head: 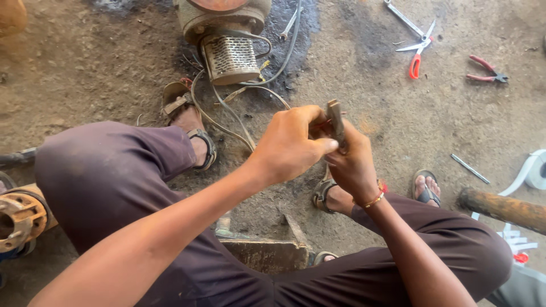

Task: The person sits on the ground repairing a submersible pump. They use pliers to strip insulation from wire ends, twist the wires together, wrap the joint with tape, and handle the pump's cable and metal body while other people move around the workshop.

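My left hand [290,145] and my right hand [352,162] meet over the dirt floor between my knees. The right hand grips a small metal tool [335,119] that stands upright, its jaws above my fingers. My left hand pinches something thin next to the tool; it is hidden by the fingers. Thin wires [227,116] run from under my hands back to a rusty electric motor [227,34] with a perforated metal cover.
Scissors with a red handle [418,54], a spanner [404,17], red pliers [486,69] and a metal rod [470,168] lie at the right. A rusty pipe [503,209] and white tape roll [536,170] sit far right. A flanged part [20,219] is at left. Another person's foot [426,186] stands nearby.
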